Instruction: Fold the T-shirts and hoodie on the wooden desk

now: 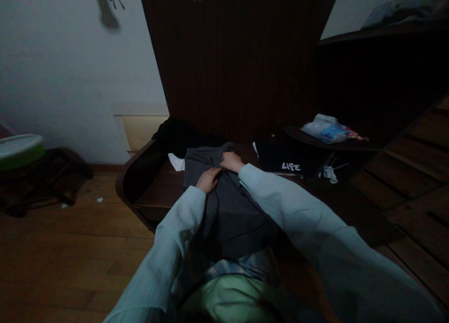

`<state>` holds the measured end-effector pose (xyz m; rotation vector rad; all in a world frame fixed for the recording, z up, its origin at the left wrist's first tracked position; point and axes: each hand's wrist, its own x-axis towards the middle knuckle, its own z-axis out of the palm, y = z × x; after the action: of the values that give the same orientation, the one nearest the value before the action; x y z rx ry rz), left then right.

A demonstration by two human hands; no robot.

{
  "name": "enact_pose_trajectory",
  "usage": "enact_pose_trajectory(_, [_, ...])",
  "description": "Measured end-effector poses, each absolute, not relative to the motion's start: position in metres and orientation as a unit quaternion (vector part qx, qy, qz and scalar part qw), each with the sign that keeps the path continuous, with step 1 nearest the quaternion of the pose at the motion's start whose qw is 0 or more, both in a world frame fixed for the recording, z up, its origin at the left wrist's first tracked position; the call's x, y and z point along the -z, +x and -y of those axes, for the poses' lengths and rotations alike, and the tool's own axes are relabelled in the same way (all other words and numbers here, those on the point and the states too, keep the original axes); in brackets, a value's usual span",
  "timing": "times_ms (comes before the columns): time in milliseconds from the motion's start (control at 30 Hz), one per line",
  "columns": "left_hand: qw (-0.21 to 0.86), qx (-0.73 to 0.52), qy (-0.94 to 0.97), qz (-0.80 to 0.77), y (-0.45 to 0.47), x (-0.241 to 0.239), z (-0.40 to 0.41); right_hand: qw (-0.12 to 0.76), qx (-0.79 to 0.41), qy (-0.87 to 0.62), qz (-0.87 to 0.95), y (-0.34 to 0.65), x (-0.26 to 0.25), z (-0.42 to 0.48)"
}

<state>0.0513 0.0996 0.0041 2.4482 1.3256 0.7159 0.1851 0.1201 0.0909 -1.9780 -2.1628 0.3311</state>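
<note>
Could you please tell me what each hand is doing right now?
Left hand: resting on the grey cloth; whether it grips cannot be told.
Right hand: closed, fingers curled on the grey cloth.

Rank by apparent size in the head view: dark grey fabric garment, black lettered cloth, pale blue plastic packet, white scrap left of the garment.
Dark grey fabric garment
Black lettered cloth and pale blue plastic packet: too alike to rank
White scrap
</note>
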Motion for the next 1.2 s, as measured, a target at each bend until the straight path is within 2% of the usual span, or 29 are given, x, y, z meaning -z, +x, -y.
enact_pose_trajectory(167, [0.228, -0.355, 0.734, -0.532, 0.046, -0.001, -0.104, 0.124, -0.225, -0.64, 0.724, 0.166, -0.064, -0.123])
enact_pose_trajectory(333, [0.146, -0.304, 0.798, -0.499, 0.049, -0.004, -0.102, 0.143, -0.338, -0.586, 0.723, 0.19, -0.061, -0.113])
enact_pose_trajectory(433, [0.101, -0.263, 0.809, -0.517, 0.052, -0.005, -0.1, 0.11, -0.399, -0.557, 0.72, 0.217, -0.061, -0.094])
enact_pose_trajectory(500, [0.09, -0.257, 0.812, -0.517, 0.052, -0.005, -0.1, 0.066, -0.365, -0.549, 0.749, 0.234, -0.06, -0.075])
enact_pose_trajectory(633, [0.113, -0.271, 0.807, -0.513, 0.05, -0.003, -0.103, 0.02, -0.217, -0.527, 0.821, 0.256, -0.057, -0.028])
enact_pose_trajectory(800, [0.142, -0.283, 0.8, -0.51, 0.049, -0.002, -0.106, -0.037, -0.079, -0.561, 0.823, 0.26, -0.053, 0.022])
enact_pose_trajectory(967, [0.166, -0.294, 0.797, -0.501, 0.047, -0.004, -0.106, 0.018, 0.031, -0.548, 0.836, 0.254, -0.046, 0.051])
enact_pose_trajectory(1067, [0.175, -0.303, 0.793, -0.499, 0.046, -0.004, -0.106, 0.045, 0.049, -0.549, 0.833, 0.253, -0.043, 0.065])
enact_pose_trajectory(1200, [0.18, -0.315, 0.787, -0.499, 0.046, -0.002, -0.106, -0.026, -0.001, -0.558, 0.83, 0.255, -0.038, 0.076])
